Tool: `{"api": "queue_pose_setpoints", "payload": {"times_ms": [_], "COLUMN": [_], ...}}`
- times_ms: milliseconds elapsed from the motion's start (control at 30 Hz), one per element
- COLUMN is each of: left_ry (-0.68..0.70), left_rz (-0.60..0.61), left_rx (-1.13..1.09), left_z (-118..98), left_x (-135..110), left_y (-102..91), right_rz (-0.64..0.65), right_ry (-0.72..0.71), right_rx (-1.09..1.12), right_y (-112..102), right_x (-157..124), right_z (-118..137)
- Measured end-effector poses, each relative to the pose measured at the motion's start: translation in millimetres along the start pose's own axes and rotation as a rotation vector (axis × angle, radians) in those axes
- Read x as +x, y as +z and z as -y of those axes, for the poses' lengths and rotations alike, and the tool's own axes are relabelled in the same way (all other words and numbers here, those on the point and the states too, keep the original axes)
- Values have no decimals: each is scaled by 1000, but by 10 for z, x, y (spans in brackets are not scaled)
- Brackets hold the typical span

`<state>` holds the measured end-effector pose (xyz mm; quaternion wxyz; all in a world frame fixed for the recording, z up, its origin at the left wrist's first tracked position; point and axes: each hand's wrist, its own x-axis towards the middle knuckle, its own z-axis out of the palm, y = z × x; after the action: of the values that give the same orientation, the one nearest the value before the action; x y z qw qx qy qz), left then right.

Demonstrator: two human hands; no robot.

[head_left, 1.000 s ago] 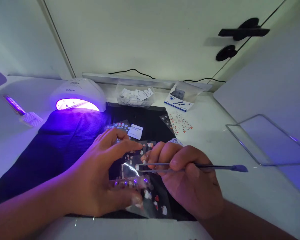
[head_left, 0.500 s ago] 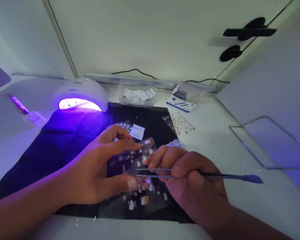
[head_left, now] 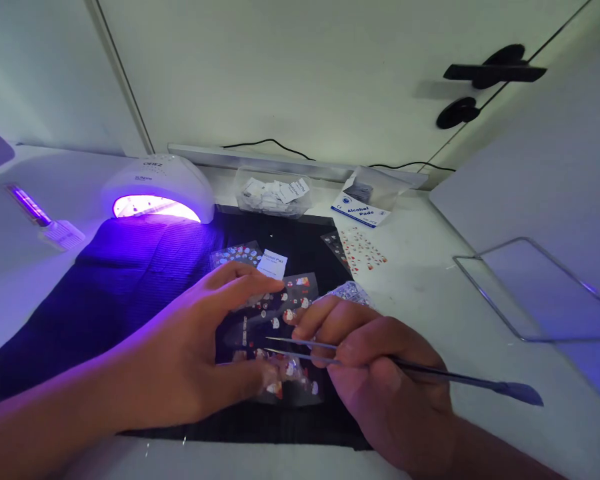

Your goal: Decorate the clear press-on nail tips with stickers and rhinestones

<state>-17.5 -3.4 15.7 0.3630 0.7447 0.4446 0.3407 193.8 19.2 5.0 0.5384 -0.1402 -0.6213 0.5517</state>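
My left hand (head_left: 195,353) holds a clear nail sticker sheet (head_left: 253,327) printed with small white cartoon cat figures. My thumb presses near its lower part while the forefinger reaches its upper edge, the two spread apart. Tweezers (head_left: 420,370) are gripped in my right hand (head_left: 380,373), their two slim tips parted and pointing left over the sheet. I cannot make out anything between the tips. Behind my left fingers lie another sticker sheet (head_left: 235,255) with round designs and a white alcohol pad packet (head_left: 273,265). Partly hidden by my right hand is a crinkled, shiny packet (head_left: 353,292).
A lit white nail lamp (head_left: 160,180) stands at the back left on a dark cloth (head_left: 145,267). Behind are a clear tub of packets (head_left: 273,193) and an alcohol pads box (head_left: 363,207). More stickers (head_left: 363,250) and a metal wire frame (head_left: 520,337) lie rightward.
The sticker sheet, bent and raised at its lower part before, now looks flatter. The tweezers have tilted, their back end lower, and the tips have moved slightly left. My left thumb has shifted slightly down.
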Motion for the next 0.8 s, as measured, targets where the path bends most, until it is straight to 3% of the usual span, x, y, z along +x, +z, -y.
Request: {"api": "queue_pose_setpoints", "payload": {"times_ms": [333, 800], "left_ry": [23, 46], "left_rz": [-62, 48], "left_rx": [-42, 66], "left_z": [67, 63], "left_x": [25, 18], "left_y": [0, -96], "right_rz": [-13, 0], "right_ry": [-72, -11], "right_rx": [-52, -48], "right_y": [15, -55], "right_x": [-16, 29], "right_z": [-3, 79]}}
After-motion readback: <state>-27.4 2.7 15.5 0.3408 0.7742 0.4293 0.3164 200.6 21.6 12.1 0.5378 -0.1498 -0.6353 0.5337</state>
